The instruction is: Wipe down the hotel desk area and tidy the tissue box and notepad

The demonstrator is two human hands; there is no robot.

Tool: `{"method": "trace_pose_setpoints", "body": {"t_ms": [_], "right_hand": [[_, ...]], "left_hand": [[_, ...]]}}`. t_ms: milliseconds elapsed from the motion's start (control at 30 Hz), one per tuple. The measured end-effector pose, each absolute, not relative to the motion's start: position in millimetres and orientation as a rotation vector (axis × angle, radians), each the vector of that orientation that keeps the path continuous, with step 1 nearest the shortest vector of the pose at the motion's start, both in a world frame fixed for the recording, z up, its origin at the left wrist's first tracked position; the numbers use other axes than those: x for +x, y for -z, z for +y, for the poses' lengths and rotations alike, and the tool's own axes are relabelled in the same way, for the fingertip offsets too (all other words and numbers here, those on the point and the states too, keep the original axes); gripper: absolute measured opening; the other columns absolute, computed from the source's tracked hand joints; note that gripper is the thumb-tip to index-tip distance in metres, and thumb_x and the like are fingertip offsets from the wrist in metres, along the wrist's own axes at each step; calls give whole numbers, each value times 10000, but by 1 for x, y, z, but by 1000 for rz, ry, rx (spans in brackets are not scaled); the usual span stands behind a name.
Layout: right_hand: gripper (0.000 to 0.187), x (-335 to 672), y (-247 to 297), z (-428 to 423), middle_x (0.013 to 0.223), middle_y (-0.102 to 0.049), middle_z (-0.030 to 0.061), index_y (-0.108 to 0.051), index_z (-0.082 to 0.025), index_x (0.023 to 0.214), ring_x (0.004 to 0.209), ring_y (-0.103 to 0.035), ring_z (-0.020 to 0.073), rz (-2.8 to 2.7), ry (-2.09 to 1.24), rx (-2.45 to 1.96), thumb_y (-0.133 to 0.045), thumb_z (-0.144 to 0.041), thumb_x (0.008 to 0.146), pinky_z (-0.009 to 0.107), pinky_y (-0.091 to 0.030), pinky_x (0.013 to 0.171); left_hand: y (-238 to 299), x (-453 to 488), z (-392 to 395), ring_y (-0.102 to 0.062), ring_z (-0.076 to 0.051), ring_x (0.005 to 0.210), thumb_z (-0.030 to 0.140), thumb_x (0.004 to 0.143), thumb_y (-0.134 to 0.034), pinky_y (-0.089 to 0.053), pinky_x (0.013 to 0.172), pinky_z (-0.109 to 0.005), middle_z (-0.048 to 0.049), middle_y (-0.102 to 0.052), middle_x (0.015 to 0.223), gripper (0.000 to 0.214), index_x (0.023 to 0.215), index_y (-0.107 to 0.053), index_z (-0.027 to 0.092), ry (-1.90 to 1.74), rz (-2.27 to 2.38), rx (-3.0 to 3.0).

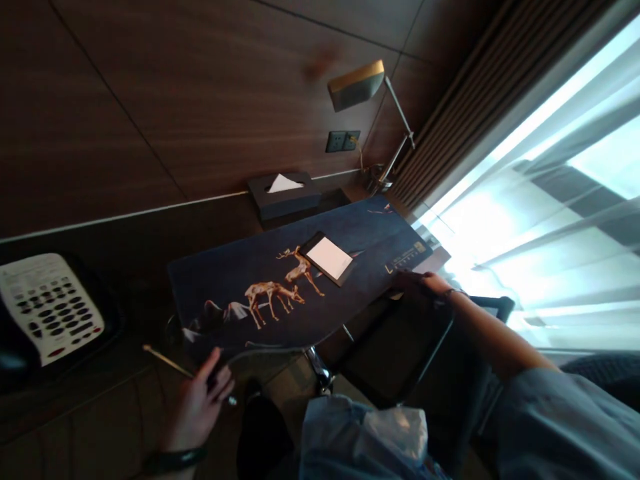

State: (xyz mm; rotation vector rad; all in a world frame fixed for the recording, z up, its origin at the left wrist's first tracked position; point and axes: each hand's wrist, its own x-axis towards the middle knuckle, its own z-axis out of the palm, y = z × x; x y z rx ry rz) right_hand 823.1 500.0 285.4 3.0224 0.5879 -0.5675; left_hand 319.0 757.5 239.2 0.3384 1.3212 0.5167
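Note:
My left hand (203,400) is closed around a thin gold-coloured stick (169,361), whose tip points left. Its thumb is near the front left corner of a dark desk mat (345,317) printed with two golden deer. At the mat's right front edge is my right hand (434,283), fingers curled in dark shadow; whether they grip the mat edge or something dark beside it I cannot make out. An e-reader (329,258) with a lit, pale screen and black frame lies on the mat, touching neither hand.
A tissue box (285,207) stands behind the mat. A desk lamp (357,87) rises at the back right, near wall sockets (343,141). A telephone (53,307) sits at the left. A dark chair (400,350) is in front; a curtained window (540,200) lies right.

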Motion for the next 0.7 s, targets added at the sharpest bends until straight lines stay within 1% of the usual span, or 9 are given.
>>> {"method": "trace_pose_setpoints", "body": {"t_ms": [67,167,267,367,433,500,600,667,700], "right_hand": [[198,811,-288,501,864,-674,79,-672,-39,1000,721,-614,105,522,669,3059,-504,-129,947,280,-479,737],[220,745,-286,521,939,-700,92,-675,-63,1078,783,-630,121,679,889,3093,-560,-104,895,266,-472,767],[356,624,-264,566,1106,-672,96,-612,-129,1212,959,-615,162,1399,1056,3039,-644,-190,862,282,-485,876],[596,492,-214,626,1287,-571,120,-519,-226,1364,1143,-518,256,2298,861,2475,-720,-413,834,448,-464,977],[497,435,-178,659,1370,-523,79,-570,-306,1308,1232,-446,291,2525,675,2131,-658,-522,869,549,-412,1036],[395,419,-156,671,1366,-525,46,-604,-328,1254,1208,-448,276,2509,597,2102,-610,-503,900,545,-405,1042],[347,463,-157,646,1300,-568,64,-632,-274,1195,1156,-477,258,2155,641,2648,-636,-309,850,495,-407,1033],[319,520,-170,618,1242,-596,95,-673,-220,1065,1197,-464,278,1480,654,3429,-646,-167,752,521,-341,1097],[278,552,-177,607,1227,-601,103,-674,-201,994,1240,-445,281,916,612,3863,-640,-139,725,518,-300,1138]], "left_hand": [[-279,355,789,-368,-75,372,127,934,-482,-301,370,-176,62,-384,495,288,656,-438,184,-593,1139,313],[-317,397,835,-241,-34,306,142,1003,-327,-271,344,-165,57,-416,515,377,639,-426,162,-662,859,389],[-324,422,862,-214,-24,286,150,1014,-295,-253,330,-157,47,-458,526,391,654,-447,151,-665,782,422],[-313,434,871,-220,-30,282,144,1015,-293,-247,325,-156,46,-458,517,386,662,-448,153,-626,770,413],[-305,435,874,-229,-33,286,144,1014,-302,-252,325,-158,44,-464,523,379,665,-449,152,-571,777,418],[-297,430,880,-234,-34,291,146,1012,-311,-263,326,-161,43,-466,532,367,673,-452,150,-519,788,431],[-286,416,895,-239,-34,296,137,1006,-314,-284,330,-165,51,-441,533,352,685,-457,149,-471,815,455],[-280,408,905,-242,-33,297,113,995,-314,-294,333,-166,55,-428,536,343,683,-450,150,-434,843,483],[-277,404,908,-244,-33,299,101,990,-315,-299,336,-166,56,-427,539,339,680,-443,152,-415,855,501]]}}
